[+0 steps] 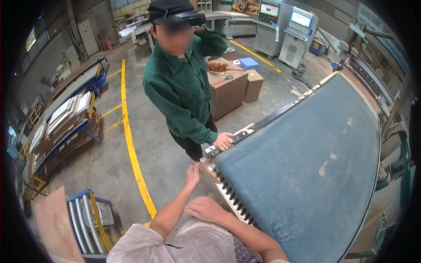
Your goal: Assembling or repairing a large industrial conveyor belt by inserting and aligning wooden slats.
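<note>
Over on the far left of the shop you've got stacked boards (pixel 66 111), then lower down a brown panel (pixel 52 228) next to a roller stand (pixel 82 223). Some pale container (pixel 105 215) is tucked by the rollers, but no way to see what's in it. Next comes a yellow floor line (pixel 133 160), then a co-worker in a green jacket (pixel 182 96) and dark cap, facing this way.

Left hand (pixel 192 176) is out ahead at the near corner of the big table, fingers bunched fairly narrow; honestly can't tell if they're pinching anything. Right hand (pixel 205 209) sits close against the shirt, back up, fingers together and not spread; the palm's hidden, so can't say what's under it. The co-worker's hand (pixel 222 141) is flat on the table's edge.

Behind that, a brown boxy unit (pixel 230 96) has a brownish heap (pixel 218 66) and a red-handled tool (pixel 219 81) on top. Right beside are a blue box (pixel 249 64) and a cardboard box (pixel 253 85), contents not visible on either.

Further back stand two control cabinets (pixel 298 39) with lit screens. The blue-grey table (pixel 302 149) itself takes up most of the right side, scuffed with pale patches.
</note>
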Tool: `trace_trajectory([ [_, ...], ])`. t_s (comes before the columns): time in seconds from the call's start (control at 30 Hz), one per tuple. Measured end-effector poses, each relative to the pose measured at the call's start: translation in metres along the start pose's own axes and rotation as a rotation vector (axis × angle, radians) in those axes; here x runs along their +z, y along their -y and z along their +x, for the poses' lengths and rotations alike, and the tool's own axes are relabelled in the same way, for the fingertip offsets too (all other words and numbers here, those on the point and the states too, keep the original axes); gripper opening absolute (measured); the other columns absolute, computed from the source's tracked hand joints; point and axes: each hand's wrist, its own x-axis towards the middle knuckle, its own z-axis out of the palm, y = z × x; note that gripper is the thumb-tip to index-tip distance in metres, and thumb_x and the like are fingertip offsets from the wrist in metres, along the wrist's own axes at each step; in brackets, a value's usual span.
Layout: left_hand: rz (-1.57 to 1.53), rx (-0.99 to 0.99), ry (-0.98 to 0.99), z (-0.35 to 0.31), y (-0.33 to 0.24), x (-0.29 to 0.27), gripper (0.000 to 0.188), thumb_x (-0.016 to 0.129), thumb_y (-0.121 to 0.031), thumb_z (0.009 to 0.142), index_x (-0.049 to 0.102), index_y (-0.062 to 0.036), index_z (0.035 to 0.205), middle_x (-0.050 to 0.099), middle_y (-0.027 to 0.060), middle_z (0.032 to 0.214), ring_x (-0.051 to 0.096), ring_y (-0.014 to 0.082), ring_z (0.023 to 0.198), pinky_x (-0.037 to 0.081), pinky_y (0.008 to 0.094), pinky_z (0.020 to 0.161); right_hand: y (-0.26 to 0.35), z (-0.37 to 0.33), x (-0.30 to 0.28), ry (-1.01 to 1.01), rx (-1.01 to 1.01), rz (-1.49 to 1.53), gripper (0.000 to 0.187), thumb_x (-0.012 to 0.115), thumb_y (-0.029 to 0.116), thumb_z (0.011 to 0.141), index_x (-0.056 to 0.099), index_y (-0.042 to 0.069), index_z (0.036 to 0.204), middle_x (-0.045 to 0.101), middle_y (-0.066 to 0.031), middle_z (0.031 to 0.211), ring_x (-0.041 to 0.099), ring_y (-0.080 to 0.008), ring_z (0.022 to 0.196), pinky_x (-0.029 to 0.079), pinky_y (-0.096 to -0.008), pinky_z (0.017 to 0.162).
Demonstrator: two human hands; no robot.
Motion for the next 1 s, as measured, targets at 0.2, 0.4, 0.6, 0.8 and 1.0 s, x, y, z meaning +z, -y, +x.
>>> trace_trajectory([
  [0.2, 0.016, -0.05, 0.013, 0.0, 0.004, 0.004, 0.04, 0.053, -0.037, 0.104, 0.067, 0.0, 0.11, 0.069, 0.0093, 0.092, 0.066, 0.0175, 0.075, 0.056, 0.033, 0.06, 0.054, 0.068, 0.019, 0.142, -0.088, 0.216, 0.019, 0.063, 0.027, 0.096, 0.069, 0.009, 0.103, 0.072, -0.0086, 0.092, 0.068, -0.0289, 0.081, 0.054, -0.0393, 0.075],
  [0.4, 0.019, -0.103, -0.017, -0.002, 0.012, 0.007, 0.036, 0.054, -0.035, 0.104, 0.065, -0.0005, 0.102, 0.069, 0.0076, 0.088, 0.064, 0.0155, 0.071, 0.053, 0.0322, 0.06, 0.106, 0.105, -0.016, 0.066, -0.372, 0.042, 0.016, 0.065, 0.026, 0.095, 0.071, 0.012, 0.1, 0.072, -0.0036, 0.089, 0.066, -0.0248, 0.074, 0.053, -0.0363, 0.069],
  [0.6, 0.017, -0.168, 0.05, 0.005, 0.01, 0.004, 0.031, 0.053, -0.031, 0.105, 0.067, -0.0075, 0.119, 0.071, 0.0009, 0.104, 0.063, 0.0099, 0.086, 0.055, 0.0281, 0.067, 0.032, -0.047, -0.041, -0.269, 0.395, -0.083, 0.008, 0.075, 0.014, 0.087, 0.074, 0.007, 0.083, 0.07, -0.01, 0.08, 0.067, -0.0292, 0.076, 0.051, -0.0405, 0.071],
  [0.8, -0.015, -0.11, -0.017, 0.001, 0.014, -0.007, 0.03, 0.054, -0.029, 0.104, 0.066, -0.0035, 0.113, 0.069, 0.0042, 0.092, 0.063, 0.0133, 0.075, 0.053, 0.0306, 0.063, 0.059, -0.188, -0.056, -0.612, 0.74, -0.45, 0.019, 0.07, 0.003, 0.084, 0.067, 0.0, 0.103, 0.066, -0.0185, 0.107, 0.063, -0.034, 0.098, 0.049, -0.0447, 0.087],
  [1.0, -0.082, -0.062, 0.011, 0.006, 0.012, 0.005, 0.029, 0.055, -0.029, 0.104, 0.066, -0.0033, 0.111, 0.068, 0.005, 0.089, 0.064, 0.0138, 0.075, 0.053, 0.0304, 0.062, 0.065, -0.314, -0.063, -0.831, 1.063, -1.001, 0.032, 0.063, 0.013, 0.094, 0.062, -0.004, 0.121, 0.059, -0.0265, 0.128, 0.054, -0.042, 0.123, 0.039, -0.0486, 0.108],
])
